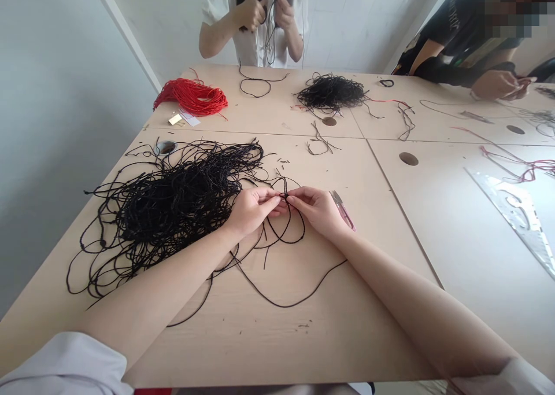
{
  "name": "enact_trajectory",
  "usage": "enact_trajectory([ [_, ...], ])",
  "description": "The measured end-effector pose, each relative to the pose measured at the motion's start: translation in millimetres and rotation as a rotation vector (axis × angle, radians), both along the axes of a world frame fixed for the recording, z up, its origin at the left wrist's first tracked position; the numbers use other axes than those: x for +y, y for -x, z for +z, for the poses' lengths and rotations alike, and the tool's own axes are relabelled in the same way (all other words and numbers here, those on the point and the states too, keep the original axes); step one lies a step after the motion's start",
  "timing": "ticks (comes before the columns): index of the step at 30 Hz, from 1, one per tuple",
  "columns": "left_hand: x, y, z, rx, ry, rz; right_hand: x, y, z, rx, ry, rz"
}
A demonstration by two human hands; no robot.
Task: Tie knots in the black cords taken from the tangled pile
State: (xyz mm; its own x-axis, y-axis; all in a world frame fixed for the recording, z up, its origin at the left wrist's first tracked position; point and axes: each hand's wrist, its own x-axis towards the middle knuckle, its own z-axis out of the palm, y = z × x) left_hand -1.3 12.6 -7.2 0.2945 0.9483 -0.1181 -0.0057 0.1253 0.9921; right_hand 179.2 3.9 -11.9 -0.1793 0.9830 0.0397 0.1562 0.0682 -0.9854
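Observation:
Thumb and fingers of my left hand pinch a thin black cord above the table. My right hand pinches the same cord just beside it, so the fingertips nearly meet. Loops of the cord hang below the fingers, and a short piece stands up above them. Whether there is a knot between the fingertips is too small to tell. A large tangled heap of black cords lies against the left side of my left hand. Partly behind my right hand lies a small tool with a metal end and a pinkish handle.
Across the table, a person holds scissors and cord; another person's hands work at far right. A red cord bundle, a second black heap and a clear set square lie around. Cord scraps are scattered about.

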Motion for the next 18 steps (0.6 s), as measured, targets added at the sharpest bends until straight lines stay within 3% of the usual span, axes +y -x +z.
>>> enact_trajectory([
  [18,-2.4,-1.1,1.4,0.126,-0.011,0.058,1.2,1.8,-4.2,0.098,0.057,-0.075],
])
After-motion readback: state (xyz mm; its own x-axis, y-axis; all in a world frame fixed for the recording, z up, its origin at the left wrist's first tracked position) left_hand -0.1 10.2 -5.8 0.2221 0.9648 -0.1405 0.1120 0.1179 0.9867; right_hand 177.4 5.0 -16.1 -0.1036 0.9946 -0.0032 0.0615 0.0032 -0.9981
